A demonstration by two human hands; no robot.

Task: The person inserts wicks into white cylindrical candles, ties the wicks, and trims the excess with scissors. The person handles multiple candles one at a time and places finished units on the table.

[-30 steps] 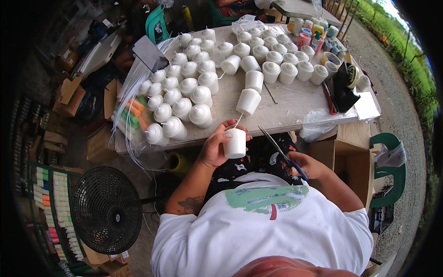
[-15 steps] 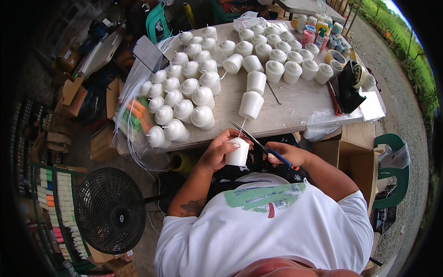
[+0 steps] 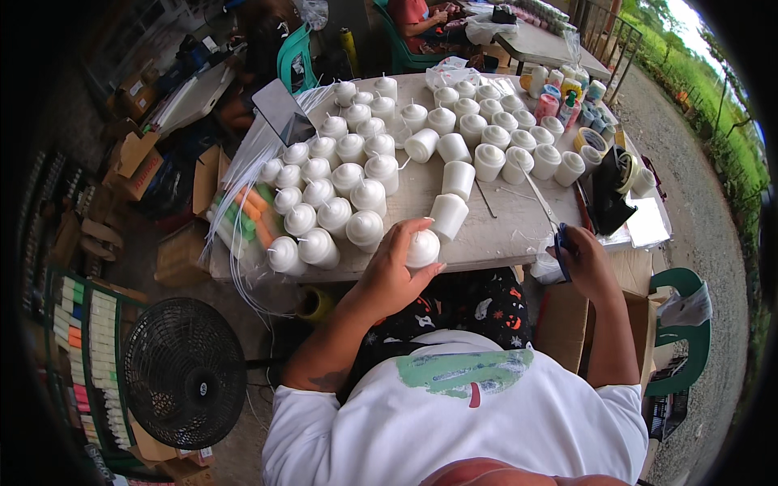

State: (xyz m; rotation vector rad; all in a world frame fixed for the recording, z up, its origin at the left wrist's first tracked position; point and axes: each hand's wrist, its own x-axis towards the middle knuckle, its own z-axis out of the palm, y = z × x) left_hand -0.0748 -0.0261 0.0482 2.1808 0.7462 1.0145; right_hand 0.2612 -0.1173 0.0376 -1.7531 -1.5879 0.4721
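My left hand [image 3: 387, 279] is closed around a white candle [image 3: 422, 249] at the table's front edge. The candle stands upright with its domed top showing. In my right hand [image 3: 587, 261], farther right, are scissors [image 3: 540, 198] with dark blue handles, their blades pointing up and left over the table, apart from the candle. White candles [image 3: 369, 196] with wicks stand in rows to the left. More upright candles [image 3: 489, 162] fill the back right. Between the groups several candles lie on their sides, the nearest tipped candle [image 3: 449, 217] just beyond my left hand.
White wick strands [image 3: 235, 194] hang over the table's left end. A thin dark rod [image 3: 486, 199] lies mid-table. Tape rolls and paint bottles [image 3: 570, 108] crowd the right side. A black fan [image 3: 185, 368] stands at my left; an open cardboard box [image 3: 567, 312] is below right. Another person [image 3: 421, 24] sits beyond.
My left hand has moved the candle from above my lap forward to the table edge. The scissors, formerly at its wick, have swung away right with my right hand. The view has shifted up.
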